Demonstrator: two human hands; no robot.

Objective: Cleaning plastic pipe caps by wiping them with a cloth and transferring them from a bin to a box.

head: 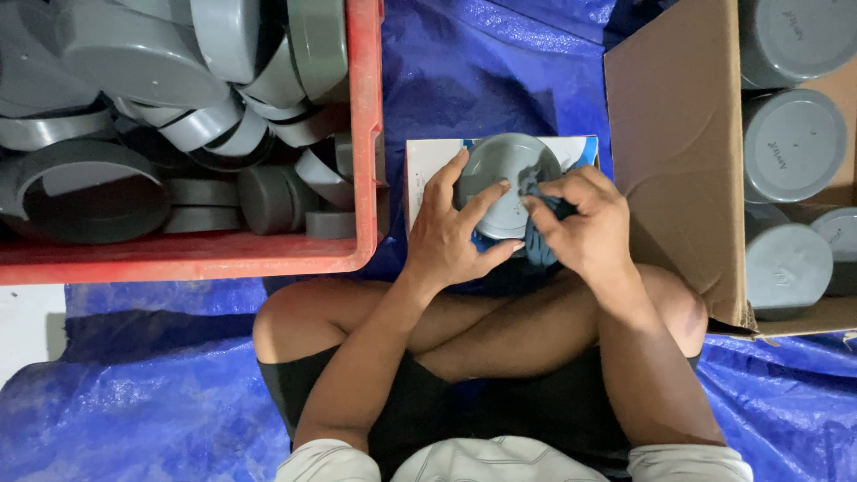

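Head view, person seated cross-legged on blue tarp (161,419). Centre of frame: left hand (451,236) gripped a round grey cap (504,192), fingers curled round its left rim, thumb under its lower edge, index laid across its face. Right hand (580,223) was closed on a dark blue-grey cloth (541,239), fingers bunched tight, pressing it against the cap's right side; cloth hung down betw. the two hands. Cap was held just above the knees, in front of a white box (427,165) with blue print, which stood upright on the tarp behind it.

Upper left of frame: red crate (268,259) filled w. grey pipe fittings (134,54), bends and rings piled loosely, near the left hand but not touching it. Right of frame: cardboard box (678,152), flap open toward the person, held more grey caps (790,143) set in rows, faces up; its flap stood just beside the right hand. Lower left: strip of pale floor (27,330) showed beyond the tarp edge
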